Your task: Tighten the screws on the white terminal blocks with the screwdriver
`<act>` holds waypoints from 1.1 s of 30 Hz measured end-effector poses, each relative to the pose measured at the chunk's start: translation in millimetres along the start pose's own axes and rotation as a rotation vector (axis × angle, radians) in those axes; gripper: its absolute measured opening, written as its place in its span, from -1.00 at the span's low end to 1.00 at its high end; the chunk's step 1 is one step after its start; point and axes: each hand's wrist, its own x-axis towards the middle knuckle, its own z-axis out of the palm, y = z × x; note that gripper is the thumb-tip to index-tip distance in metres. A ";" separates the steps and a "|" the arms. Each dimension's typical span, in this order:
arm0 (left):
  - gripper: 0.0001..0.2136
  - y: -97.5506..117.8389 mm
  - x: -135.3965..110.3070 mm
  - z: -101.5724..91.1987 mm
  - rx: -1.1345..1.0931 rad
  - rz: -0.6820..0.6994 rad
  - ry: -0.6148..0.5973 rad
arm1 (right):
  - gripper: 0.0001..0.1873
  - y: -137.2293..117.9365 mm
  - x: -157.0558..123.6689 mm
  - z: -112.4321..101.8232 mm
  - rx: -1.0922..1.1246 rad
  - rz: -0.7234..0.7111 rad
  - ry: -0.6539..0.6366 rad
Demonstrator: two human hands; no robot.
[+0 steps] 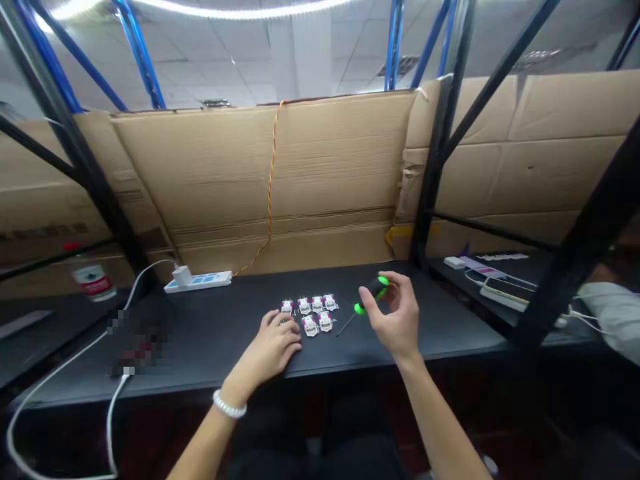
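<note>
My right hand (396, 317) is closed round the black and green handle of a screwdriver (374, 293). Its thin shaft slants down to the left, with the tip near the black tabletop. My left hand (275, 343) lies palm down by the front edge, its fingers spread a little over the left end of a group of small white parts with purple bits. Under those fingers one part is mostly hidden; whether they press on it is unclear. Just beyond them sits another white part (287, 306), and several more, such as this white part (325, 321), stand in two rows.
A white power strip (199, 282) with a plugged-in charger lies at the back left. White cables run along the left side to a blurred dark object (140, 353). Black rack posts (435, 153) flank the table; cardboard (340, 160) closes the back. Another person's sleeve (613, 320) shows at right.
</note>
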 end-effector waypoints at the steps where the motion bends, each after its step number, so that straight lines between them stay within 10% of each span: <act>1: -0.86 -0.5 -0.8 -0.8 -0.016 -0.008 0.009 | -0.60 -0.2 0.2 0.0 -0.003 -0.002 0.001; 9: -0.56 -12.4 -12.0 -9.8 -0.218 -0.093 -0.023 | -0.60 -1.7 0.3 -0.7 -0.011 -0.015 0.006; 33: -0.73 -25.4 0.4 7.7 -0.161 -0.034 -0.032 | -0.61 -0.8 0.0 0.5 -0.018 -0.030 -0.013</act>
